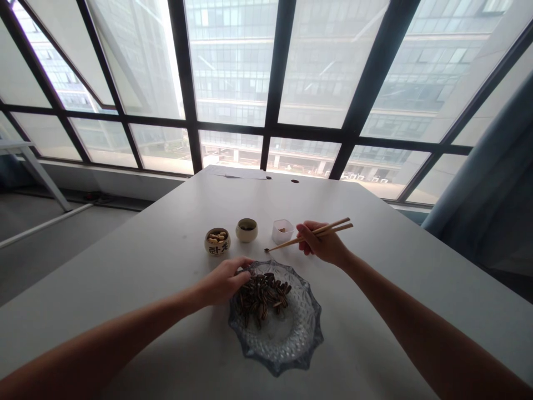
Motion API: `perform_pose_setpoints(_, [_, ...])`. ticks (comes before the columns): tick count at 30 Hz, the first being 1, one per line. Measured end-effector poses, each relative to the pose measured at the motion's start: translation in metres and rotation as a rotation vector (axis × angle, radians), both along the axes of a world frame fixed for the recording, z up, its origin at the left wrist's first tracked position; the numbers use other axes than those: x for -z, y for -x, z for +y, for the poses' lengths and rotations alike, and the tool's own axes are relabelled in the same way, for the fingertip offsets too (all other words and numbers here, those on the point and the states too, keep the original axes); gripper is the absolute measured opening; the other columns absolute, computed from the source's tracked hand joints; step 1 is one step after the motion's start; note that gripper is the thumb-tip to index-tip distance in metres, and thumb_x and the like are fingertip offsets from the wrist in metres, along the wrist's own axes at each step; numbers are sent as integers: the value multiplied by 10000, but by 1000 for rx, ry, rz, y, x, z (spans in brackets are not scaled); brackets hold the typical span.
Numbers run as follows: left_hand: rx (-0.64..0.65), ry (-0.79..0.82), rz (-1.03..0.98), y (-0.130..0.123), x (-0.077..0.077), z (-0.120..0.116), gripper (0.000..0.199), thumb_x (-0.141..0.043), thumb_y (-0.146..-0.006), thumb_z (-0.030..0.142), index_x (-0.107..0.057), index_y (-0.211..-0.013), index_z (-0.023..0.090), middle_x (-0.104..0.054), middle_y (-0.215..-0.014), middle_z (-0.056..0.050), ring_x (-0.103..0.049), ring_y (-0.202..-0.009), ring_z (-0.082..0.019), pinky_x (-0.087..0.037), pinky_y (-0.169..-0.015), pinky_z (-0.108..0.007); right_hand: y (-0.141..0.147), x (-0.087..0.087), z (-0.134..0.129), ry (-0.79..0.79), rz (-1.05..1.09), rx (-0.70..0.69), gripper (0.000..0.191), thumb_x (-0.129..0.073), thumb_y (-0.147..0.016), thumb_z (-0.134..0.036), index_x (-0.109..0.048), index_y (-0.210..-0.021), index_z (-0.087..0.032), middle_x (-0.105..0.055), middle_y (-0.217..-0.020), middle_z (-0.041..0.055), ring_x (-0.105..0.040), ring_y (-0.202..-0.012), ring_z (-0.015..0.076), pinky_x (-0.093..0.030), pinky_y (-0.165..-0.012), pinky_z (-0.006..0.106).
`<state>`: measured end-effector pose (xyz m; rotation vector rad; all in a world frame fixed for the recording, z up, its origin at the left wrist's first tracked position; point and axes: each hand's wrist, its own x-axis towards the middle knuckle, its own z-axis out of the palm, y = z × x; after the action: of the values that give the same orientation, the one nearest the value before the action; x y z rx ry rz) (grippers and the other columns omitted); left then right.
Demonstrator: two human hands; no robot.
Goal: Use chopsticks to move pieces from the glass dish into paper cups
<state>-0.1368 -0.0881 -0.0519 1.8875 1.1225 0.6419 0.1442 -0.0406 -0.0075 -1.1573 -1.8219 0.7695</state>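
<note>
My right hand (318,240) is closed round a pair of wooden chopsticks (328,228). Their tips meet at a dark sunflower seed (267,250) just beyond the plate; whether it is lifted or touching the table I cannot tell. With my left hand (228,279) I grip the far left rim of a scalloped clear glass plate (302,333), thumb over the edge. Dark striped sunflower seeds (264,297) are heaped in the plate's left half. Past it stand a lettered bowl of peanuts (217,242), a plain cream bowl (247,231) with something dark inside, and a translucent plastic cup (282,232) holding small brownish pieces.
The white table (175,222) reaches toward large dark-framed windows. Paper (241,174) lies at its far edge, near two round holes. A blue-grey curtain (483,161) hangs at the right, and another white table (29,145) stands at the left.
</note>
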Motion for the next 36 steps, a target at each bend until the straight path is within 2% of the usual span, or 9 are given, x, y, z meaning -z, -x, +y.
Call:
perform_pose_setpoints(7, [8, 117, -185, 2, 12, 4, 465, -565, -772, 378, -678, -1131, 104, -727, -1072, -103, -638, -974, -262, -476, -873, -353, 4, -1, 1, -14, -46, -2, 580, -557, -836, -737, -600, -681, -181, -643, -551, 37, -579, -448, 123, -427, -393, 212])
perform_pose_setpoints(13, [0, 177, -281, 2, 15, 5, 425, -610, -751, 368, -684, -1079, 109, -733, -1026, -91, -645, -929, -247, -479, -854, -345, 4, 3, 7, 20, -64, -10, 578, -563, -831, -741, -602, -703, -178, -638, -549, 30, -560, -436, 112, -411, -389, 202])
perform_pose_setpoints(25, [-1, 143, -297, 2, 21, 7, 416, -606, -752, 390, -682, -1054, 116, -719, -984, -83, -630, -905, -232, -473, -831, -335, 11, 4, 5, 83, 9, 41, 618, -594, -770, -780, -589, -664, -171, -633, -526, 33, -539, -402, 102, -389, -353, 196])
perform_pose_setpoints(36, [-2, 155, -299, 2, 24, 7, 380, -605, -776, 344, -688, -1067, 115, -734, -974, -75, -650, -896, -230, -492, -827, -335, 17, 2, -9, 1, -85, -4, 570, -541, -857, -724, -574, -655, -192, -634, -526, 33, -548, -400, 113, -392, -348, 202])
